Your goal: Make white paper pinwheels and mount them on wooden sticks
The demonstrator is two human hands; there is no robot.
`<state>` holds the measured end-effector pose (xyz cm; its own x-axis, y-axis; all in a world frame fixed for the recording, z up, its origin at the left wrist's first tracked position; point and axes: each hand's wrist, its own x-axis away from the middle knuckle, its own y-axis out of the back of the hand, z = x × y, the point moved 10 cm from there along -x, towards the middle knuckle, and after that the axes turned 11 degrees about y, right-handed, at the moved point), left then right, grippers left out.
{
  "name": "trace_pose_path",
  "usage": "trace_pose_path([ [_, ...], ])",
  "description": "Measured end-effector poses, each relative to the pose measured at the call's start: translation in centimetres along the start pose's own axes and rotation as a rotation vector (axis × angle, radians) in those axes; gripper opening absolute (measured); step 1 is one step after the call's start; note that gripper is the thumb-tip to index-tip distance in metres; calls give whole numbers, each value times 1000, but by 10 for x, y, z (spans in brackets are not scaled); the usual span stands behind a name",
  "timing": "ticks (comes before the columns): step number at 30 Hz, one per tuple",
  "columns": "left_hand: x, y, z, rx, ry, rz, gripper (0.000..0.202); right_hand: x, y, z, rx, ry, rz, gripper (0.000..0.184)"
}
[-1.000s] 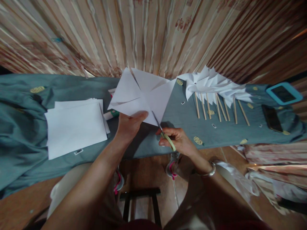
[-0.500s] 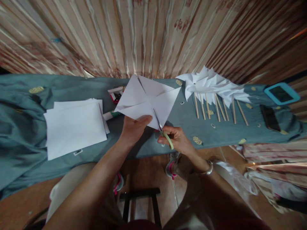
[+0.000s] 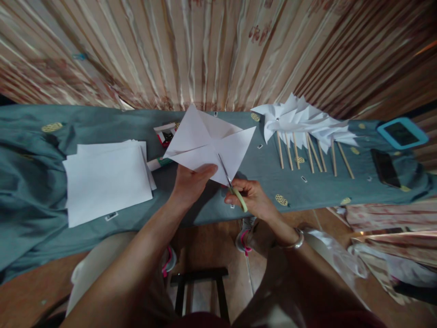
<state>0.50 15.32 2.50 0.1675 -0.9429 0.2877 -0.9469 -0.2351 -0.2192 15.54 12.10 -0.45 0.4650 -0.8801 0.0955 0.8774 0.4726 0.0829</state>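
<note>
"What could go wrong for us here?"

"Our left thumb lies just beside the blade of the scissors (image 3: 240, 197). If the paper sheet (image 3: 235, 152) buckled or turned, we judge that the blade could nick us. It is held up in the air with only one hand behind it, so a bend seems likely enough."

"And the slits?"

"We see them running from other corners toward the middle. If the blade ran too deep, our cut could meet them and a flap might tear loose. A slanting blade would leave the flaps uneven."

"How is our grip?"

"Our left hand (image 3: 190, 183) is closed on the sheet's near edge, thumb on top and the other fingers hidden underneath. Our right hand (image 3: 251, 196) is closed around the green handles, the visible blade lying over the near corner. How wide the blades are parted, we can't tell."

"Where is the sheet?"

"Above the tabletop (image 3: 266, 182), between the paper stack (image 3: 109, 184) on our left and the pinwheels (image 3: 295, 119) on our right."
</note>
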Motion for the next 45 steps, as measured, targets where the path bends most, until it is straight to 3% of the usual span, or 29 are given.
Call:
trace_pose_path([
  [23, 2, -5, 3, 0, 14, 25, 17, -2, -2, 9, -43, 43, -9, 41],
  [45, 4, -6, 5, -63, 14, 30, 16, -2, -1, 3, -49, 26, -24, 40],
])
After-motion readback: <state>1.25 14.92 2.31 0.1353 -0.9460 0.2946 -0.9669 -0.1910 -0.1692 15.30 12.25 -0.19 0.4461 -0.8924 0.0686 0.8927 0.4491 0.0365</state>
